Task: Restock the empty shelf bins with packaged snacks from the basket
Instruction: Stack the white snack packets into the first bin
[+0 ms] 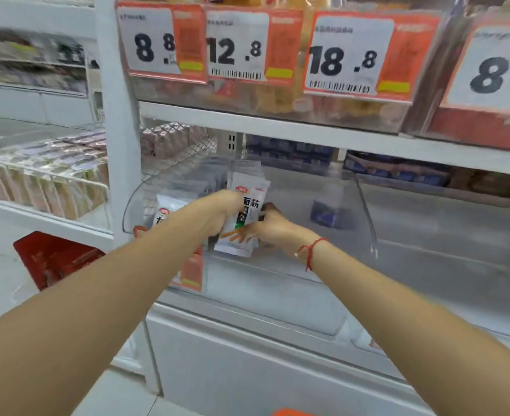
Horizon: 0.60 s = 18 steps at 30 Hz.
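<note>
Both my hands reach into a clear plastic shelf bin (365,205) on the middle shelf. My left hand (217,214) grips a stack of white snack packets (247,205) with black characters from the left side. My right hand (270,228) holds the same stack from the right, fingers curled at its lower edge; a red string circles that wrist. More white packets (169,210) stand in the bin to the left, behind my left forearm. A red basket (52,256) sits on the floor at lower left.
Large price tags (350,55) hang from the shelf above, over bins of yellow and red snacks. A blue packet (327,213) lies in the bin to the right. A wire rack of wrapped goods (43,169) stands at left. An orange object (289,412) shows at the bottom edge.
</note>
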Available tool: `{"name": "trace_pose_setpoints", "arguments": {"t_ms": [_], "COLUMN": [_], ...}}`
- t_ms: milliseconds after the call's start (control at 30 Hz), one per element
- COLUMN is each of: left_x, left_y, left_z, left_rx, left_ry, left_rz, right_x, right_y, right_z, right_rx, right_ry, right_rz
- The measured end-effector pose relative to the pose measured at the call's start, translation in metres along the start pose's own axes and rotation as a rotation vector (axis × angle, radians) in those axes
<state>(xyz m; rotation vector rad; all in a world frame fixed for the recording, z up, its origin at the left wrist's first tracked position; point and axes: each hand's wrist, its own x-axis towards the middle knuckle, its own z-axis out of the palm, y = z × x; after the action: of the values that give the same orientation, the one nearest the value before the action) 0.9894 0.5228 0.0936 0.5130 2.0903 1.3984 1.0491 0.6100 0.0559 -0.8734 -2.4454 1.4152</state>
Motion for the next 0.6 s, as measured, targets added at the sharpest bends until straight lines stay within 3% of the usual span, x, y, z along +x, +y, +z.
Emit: {"name": "trace_pose_setpoints", "arguments": {"t_ms": [133,233,333,400,433,500,567,600], "left_x": [0.025,0.037,0.04,0.036,0.03,0.022,0.021,0.029], "left_y": [-0.008,-0.008,-0.005,-0.001,0.002,0.009,0.008,0.004], "left_z": [0.001,0.001,-0.001,-0.004,-0.006,-0.009,-0.012,-0.013], "left_rx": [0.03,0.138,0.43,0.765,0.97,1.346,1.502,1.516], "left_ry": [0.016,-0.003,-0.014,-0.007,0.036,0.276,0.479,0.504], "left_rz": [-0.045,-0.03,0.009,0.06,0.124,0.335,0.541,0.62], "right_x": [0.049,0.068,0.063,0.063,0.061,0.056,0.051,0.049], "right_y": [0.01,0.014,0.008,0.01,0.01,0.011,0.012,0.012], "right_z": [0.018,0.022,0.017,0.015,0.014,0.014,0.016,0.017], "right_rx": [-0.23,-0.273,-0.177,-0.105,-0.064,0.023,0.054,0.066], "right_ry": [0.038,0.074,-0.001,-0.045,-0.046,-0.036,-0.021,-0.013], "right_rz": [-0.031,-0.006,0.024,0.042,0.045,0.042,0.035,0.031]}}
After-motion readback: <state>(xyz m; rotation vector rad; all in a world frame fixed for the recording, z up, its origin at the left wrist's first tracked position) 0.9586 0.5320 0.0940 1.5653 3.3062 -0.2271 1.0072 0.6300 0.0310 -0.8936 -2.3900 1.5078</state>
